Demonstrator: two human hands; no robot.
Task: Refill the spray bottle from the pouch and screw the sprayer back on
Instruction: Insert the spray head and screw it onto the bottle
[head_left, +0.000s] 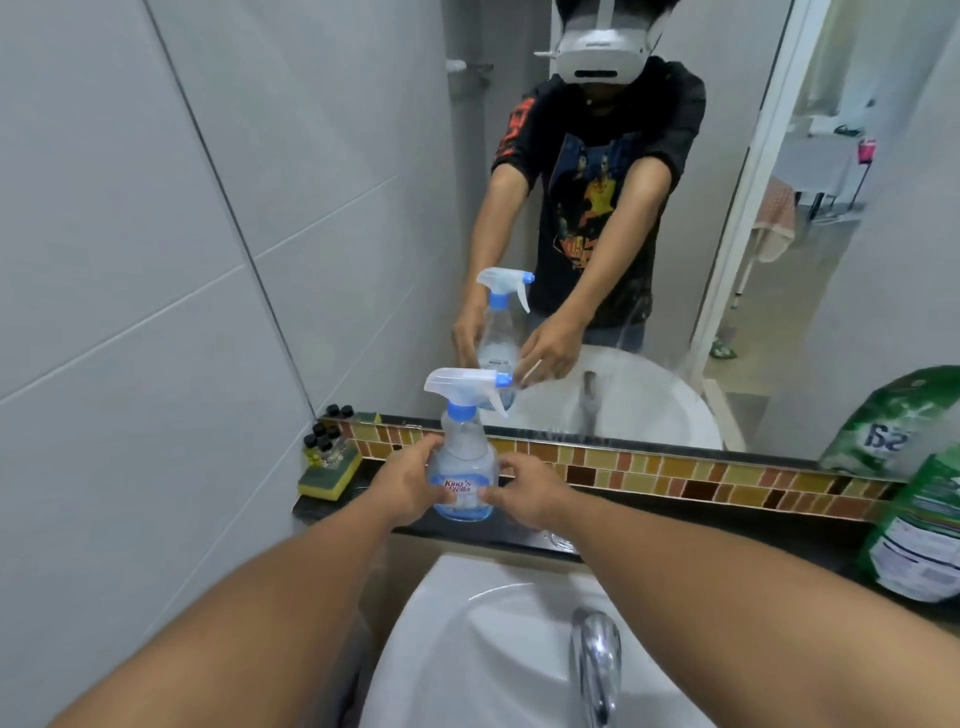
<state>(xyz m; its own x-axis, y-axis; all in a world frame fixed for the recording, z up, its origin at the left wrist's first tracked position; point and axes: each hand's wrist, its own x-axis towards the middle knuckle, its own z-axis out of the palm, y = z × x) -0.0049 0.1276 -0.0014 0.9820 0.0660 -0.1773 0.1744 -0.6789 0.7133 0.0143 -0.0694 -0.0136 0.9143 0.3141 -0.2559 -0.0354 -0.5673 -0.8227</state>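
A clear spray bottle (464, 467) with a red-lettered label stands upright on the dark ledge (675, 525) below the mirror. Its white sprayer with a blue collar (464, 387) sits on top, nozzle pointing right. My left hand (410, 483) wraps the bottle's left side. Against its right side rests my right hand (524, 493), fingertips touching the lower body. A green refill pouch (919, 525) stands at the far right of the ledge, apart from both hands.
A white sink (467, 649) with a chrome tap (597, 665) lies directly below. A yellow-green sponge (330, 475) and several small dark-capped vials (324, 439) sit at the ledge's left end. The mirror (779, 260) reflects me and the bottle. Grey tiled wall on the left.
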